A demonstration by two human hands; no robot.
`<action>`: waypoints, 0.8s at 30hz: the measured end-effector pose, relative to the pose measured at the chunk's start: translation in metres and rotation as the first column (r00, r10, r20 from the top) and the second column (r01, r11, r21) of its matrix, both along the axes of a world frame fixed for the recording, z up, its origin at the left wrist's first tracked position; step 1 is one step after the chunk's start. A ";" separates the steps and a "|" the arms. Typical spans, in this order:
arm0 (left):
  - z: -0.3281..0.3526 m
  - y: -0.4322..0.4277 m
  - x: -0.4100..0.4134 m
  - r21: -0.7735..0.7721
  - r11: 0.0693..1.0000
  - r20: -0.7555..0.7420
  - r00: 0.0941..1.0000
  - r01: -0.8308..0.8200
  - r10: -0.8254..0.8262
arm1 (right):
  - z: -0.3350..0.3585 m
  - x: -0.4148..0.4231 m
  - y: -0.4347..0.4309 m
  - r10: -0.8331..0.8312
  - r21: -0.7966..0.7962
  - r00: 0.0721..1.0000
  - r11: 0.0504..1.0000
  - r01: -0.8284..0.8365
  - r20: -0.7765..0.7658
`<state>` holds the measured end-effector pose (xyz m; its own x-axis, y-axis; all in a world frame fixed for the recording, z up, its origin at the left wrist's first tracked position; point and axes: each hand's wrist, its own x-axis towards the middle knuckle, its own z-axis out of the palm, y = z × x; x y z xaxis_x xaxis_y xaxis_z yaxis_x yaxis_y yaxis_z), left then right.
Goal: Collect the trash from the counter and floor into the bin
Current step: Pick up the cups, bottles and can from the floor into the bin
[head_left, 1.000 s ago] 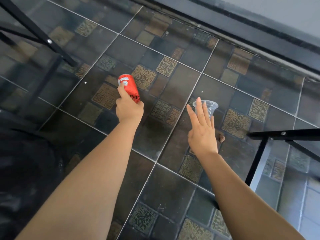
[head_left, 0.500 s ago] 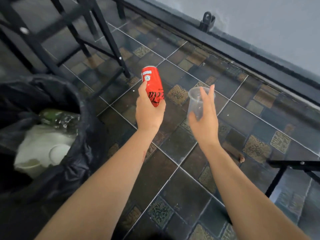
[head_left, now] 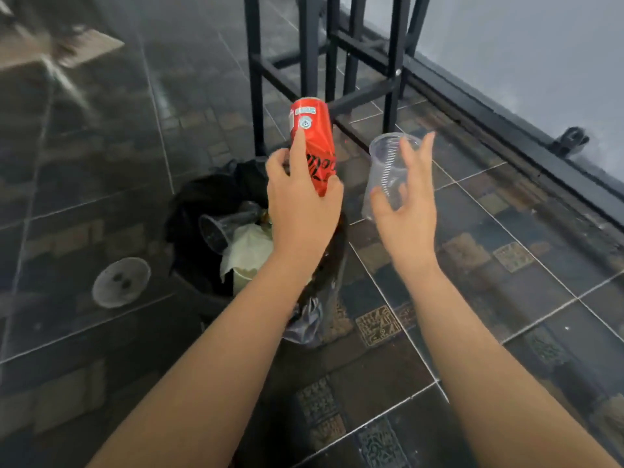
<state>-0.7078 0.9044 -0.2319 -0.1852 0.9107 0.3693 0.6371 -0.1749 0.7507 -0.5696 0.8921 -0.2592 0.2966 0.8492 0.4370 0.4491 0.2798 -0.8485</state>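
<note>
L hand (head_left: 300, 211) gripping can (head_left: 314, 143) upright, just above bin (head_left: 189, 211); R hand (head_left: 405, 211) loosely holding cup (head_left: 385, 163), right of bin.

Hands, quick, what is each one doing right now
Left hand: closed around the red soda can, above the black-lined bin.
Right hand: loosely holding the clear plastic cup, fingers spread.

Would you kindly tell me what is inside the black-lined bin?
Inside the black-lined bin lie a clear plastic cup on its side and crumpled pale paper. The left hand and forearm cover the bin's right part.
</note>
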 end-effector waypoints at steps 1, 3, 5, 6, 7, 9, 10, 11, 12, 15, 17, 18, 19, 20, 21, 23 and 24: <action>-0.001 -0.001 -0.014 -0.011 0.999 -0.032 0.999 -0.040 0.040 | 0.004 -0.012 0.003 0.040 0.010 0.999 0.999 -0.041 0.002; -0.007 -0.004 -0.041 -0.050 0.993 -0.087 0.991 -0.107 0.103 | 0.010 -0.036 0.007 0.123 0.004 0.992 0.992 -0.123 0.023; -0.014 -0.008 -0.064 -0.117 0.978 -0.129 0.980 -0.170 0.154 | 0.012 -0.059 0.006 0.211 -0.027 0.974 0.978 -0.209 0.088; -0.018 -0.010 -0.073 -0.152 0.968 -0.156 0.972 -0.200 0.176 | 0.012 -0.068 0.005 0.253 -0.056 0.957 0.967 -0.248 0.139; -0.022 -0.013 -0.080 -0.184 0.956 -0.190 0.963 -0.228 0.192 | 0.011 -0.076 0.003 0.290 -0.094 0.936 0.956 -0.277 0.197; -0.030 -0.020 -0.091 -0.225 0.939 -0.265 0.943 -0.261 0.199 | 0.006 -0.088 0.000 0.354 -0.185 0.887 0.932 -0.311 0.295; -0.034 -0.024 -0.096 -0.233 0.934 -0.308 0.932 -0.271 0.193 | 0.003 -0.093 -0.001 0.389 -0.246 0.865 0.915 -0.321 0.317; -0.038 -0.028 -0.099 -0.233 0.931 -0.356 0.916 -0.280 0.187 | 0.001 -0.096 -0.001 0.424 -0.314 0.845 0.892 -0.326 0.327; -0.042 -0.032 -0.103 -0.230 0.929 -0.404 0.897 -0.289 0.179 | -0.003 -0.097 -0.001 0.453 -0.382 0.825 0.867 -0.320 0.338; -0.048 -0.038 -0.109 -0.237 0.923 -0.539 0.832 -0.303 0.135 | -0.013 -0.100 0.000 0.495 -0.505 0.713 0.833 -0.226 0.496; -0.049 -0.037 -0.112 -0.244 0.921 -0.596 0.796 -0.305 0.106 | -0.016 -0.101 0.000 0.449 -0.472 0.652 0.868 -0.156 0.611; -0.048 -0.036 -0.115 -0.243 0.922 -0.604 0.790 -0.302 0.100 | -0.016 -0.101 -0.001 0.417 -0.449 0.651 0.884 -0.129 0.634; -0.046 -0.036 -0.118 -0.243 0.924 -0.599 0.795 -0.296 0.097 | -0.015 -0.101 -0.001 0.388 -0.430 0.661 0.896 -0.108 0.643; -0.045 -0.035 -0.122 -0.244 0.926 -0.583 0.807 -0.287 0.096 | -0.014 -0.101 -0.001 0.360 -0.412 0.672 0.907 -0.089 0.647; -0.044 -0.035 -0.126 -0.243 0.930 -0.560 0.823 -0.277 0.099 | -0.013 -0.099 -0.001 0.330 -0.391 0.682 0.918 -0.069 0.653; -0.043 -0.033 -0.135 -0.229 0.935 -0.523 0.844 -0.272 0.118 | -0.012 -0.094 0.000 0.261 -0.349 0.701 0.937 -0.019 0.664; -0.043 -0.032 -0.140 -0.220 0.934 -0.507 0.851 -0.280 0.136 | -0.012 -0.090 0.001 0.228 -0.334 0.710 0.943 0.011 0.667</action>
<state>-0.8477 0.8725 -0.2753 -0.2489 0.9474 0.2010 0.9246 0.1706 0.3406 -0.6599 0.8935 -0.2714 -0.0878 0.9747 0.2053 0.9197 0.1585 -0.3592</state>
